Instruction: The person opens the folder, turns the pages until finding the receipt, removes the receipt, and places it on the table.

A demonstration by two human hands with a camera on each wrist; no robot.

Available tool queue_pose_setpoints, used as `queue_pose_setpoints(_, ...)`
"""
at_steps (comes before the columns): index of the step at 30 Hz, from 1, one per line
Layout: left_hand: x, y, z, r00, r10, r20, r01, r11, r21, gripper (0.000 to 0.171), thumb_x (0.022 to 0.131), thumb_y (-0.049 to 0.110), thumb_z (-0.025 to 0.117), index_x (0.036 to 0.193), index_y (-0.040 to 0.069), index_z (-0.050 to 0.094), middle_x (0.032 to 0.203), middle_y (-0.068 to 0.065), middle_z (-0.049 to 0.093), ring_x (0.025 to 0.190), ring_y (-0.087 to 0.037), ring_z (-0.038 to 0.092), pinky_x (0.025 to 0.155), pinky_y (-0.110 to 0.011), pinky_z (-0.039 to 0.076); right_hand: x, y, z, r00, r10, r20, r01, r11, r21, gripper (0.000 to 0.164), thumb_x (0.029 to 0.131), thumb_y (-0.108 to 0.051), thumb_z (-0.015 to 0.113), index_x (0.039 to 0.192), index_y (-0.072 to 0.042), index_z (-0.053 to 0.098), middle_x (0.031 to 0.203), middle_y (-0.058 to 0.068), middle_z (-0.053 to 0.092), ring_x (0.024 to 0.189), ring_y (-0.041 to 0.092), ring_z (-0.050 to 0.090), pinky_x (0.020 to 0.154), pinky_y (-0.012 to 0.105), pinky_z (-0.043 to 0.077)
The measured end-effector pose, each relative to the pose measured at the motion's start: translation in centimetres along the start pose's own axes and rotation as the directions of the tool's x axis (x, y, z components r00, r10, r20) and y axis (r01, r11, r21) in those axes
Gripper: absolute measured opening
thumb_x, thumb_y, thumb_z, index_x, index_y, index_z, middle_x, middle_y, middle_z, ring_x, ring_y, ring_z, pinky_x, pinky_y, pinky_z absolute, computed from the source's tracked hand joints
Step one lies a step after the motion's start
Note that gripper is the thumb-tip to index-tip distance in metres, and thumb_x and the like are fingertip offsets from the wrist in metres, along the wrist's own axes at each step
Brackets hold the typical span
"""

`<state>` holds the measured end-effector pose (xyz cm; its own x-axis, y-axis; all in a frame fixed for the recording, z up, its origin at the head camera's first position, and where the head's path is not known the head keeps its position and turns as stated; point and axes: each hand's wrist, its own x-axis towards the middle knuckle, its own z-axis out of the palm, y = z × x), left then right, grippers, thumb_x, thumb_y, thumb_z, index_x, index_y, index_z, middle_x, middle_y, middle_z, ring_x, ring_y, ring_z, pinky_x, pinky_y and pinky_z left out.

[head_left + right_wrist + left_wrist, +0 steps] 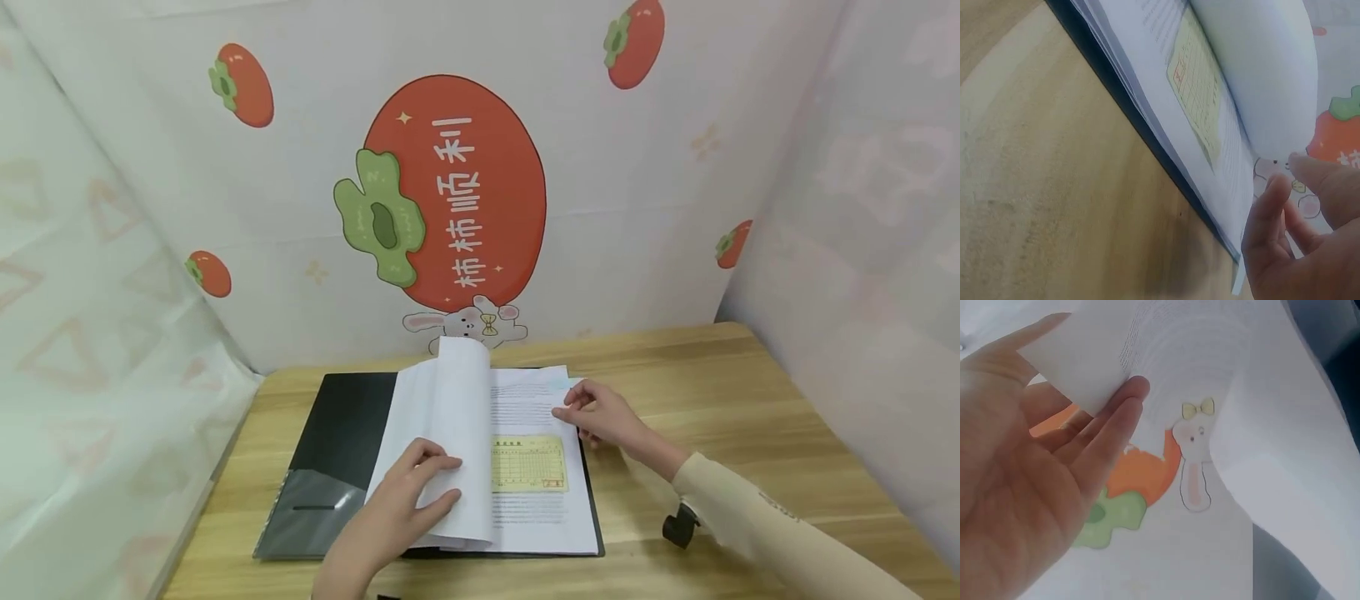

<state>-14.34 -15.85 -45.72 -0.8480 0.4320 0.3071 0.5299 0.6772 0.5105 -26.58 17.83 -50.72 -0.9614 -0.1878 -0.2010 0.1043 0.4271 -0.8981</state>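
An open black folder [352, 425] lies on the table with white printed sheets in it. A yellow form [528, 464] lies on the right-hand printed page [528, 521]. My left hand [401, 508] rests with fairly straight fingers at a turned, curling sheet [463, 417]. In the left wrist view a paper corner [1085, 369] lies across part of the fingers. At the right page's upper outer edge is my right hand [607, 419], with fingers bent and a small gap between thumb and forefinger. In the right wrist view its fingertips are close to the sheets' far corner.
The folder lies on a wooden table [675, 367] with bare wood at its right. A transparent pocket [311, 508] covers the lower part of its left cover. Behind the table hangs a white cloth [630, 183] printed with red persimmons and a rabbit.
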Motion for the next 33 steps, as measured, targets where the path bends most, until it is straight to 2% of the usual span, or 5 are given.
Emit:
queue_pose_setpoints(8,-1.0,-0.7,0.1,0.989,-0.147,0.014,0.147,0.984,-0.102,0.028,0.097,0.036,0.079,0.119,0.018,0.077,0.116,0.017,0.054,0.108,-0.006,0.057,0.091,-0.027,0.053,-2.1,0.3,1.1,0.999,0.026,-0.036,-0.028,0.998,-0.056,0.045,0.091,-0.035,0.085,0.118,-0.006,0.063,0.103,0.008,0.063,0.058,0.017,0.054,0.048,0.026,0.042)
queue_pose_setpoints(14,-1.6,-0.6,0.6,0.971,-0.235,0.039,0.238,0.966,-0.100,0.041,0.095,0.055,0.075,0.118,0.021,0.077,0.117,0.021,0.052,0.110,-0.005,0.056,0.091,-0.030,0.052,-3.1,1.3,2.2,0.997,-0.078,0.001,0.077,0.976,-0.203,0.050,0.089,-0.033,0.087,0.119,-0.001,0.064,0.100,0.007,0.062,0.050,0.015,0.051,0.044,0.029,0.045)
queue_pose_setpoints(16,-1.8,-0.6,0.6,0.964,-0.261,0.045,0.264,0.959,-0.098,0.042,0.096,0.056,0.074,0.119,0.021,0.077,0.117,0.021,0.052,0.109,-0.005,0.056,0.091,-0.030,0.052,-3.2,1.5,2.4,0.994,-0.105,0.003,0.103,0.966,-0.237,0.051,0.087,-0.031,0.089,0.119,0.000,0.064,0.099,0.007,0.061,0.054,0.016,0.052,0.046,0.030,0.047)
queue_pose_setpoints(23,-2.4,-1.4,0.5,0.945,-0.323,0.043,0.325,0.944,-0.056,0.037,0.101,0.052,0.069,0.118,0.020,0.077,0.112,0.020,0.053,0.105,-0.005,0.056,0.090,-0.031,0.053,-3.7,1.9,2.9,0.986,-0.165,-0.007,0.149,0.906,-0.395,0.058,0.085,-0.037,0.089,0.118,0.003,0.065,0.096,0.003,0.059,0.085,0.017,0.052,0.075,0.031,0.045)
queue_pose_setpoints(33,-3.6,-3.1,0.3,0.904,-0.426,0.029,0.427,0.904,-0.039,0.036,0.098,0.050,0.074,0.118,0.021,0.078,0.112,0.013,0.055,0.101,-0.008,0.056,0.087,-0.034,0.053,-4.3,2.2,4.5,0.994,-0.100,-0.038,0.073,0.894,-0.442,0.068,0.080,-0.053,0.089,0.120,-0.005,0.061,0.109,0.006,0.056,0.086,0.018,0.054,0.071,0.033,0.047)
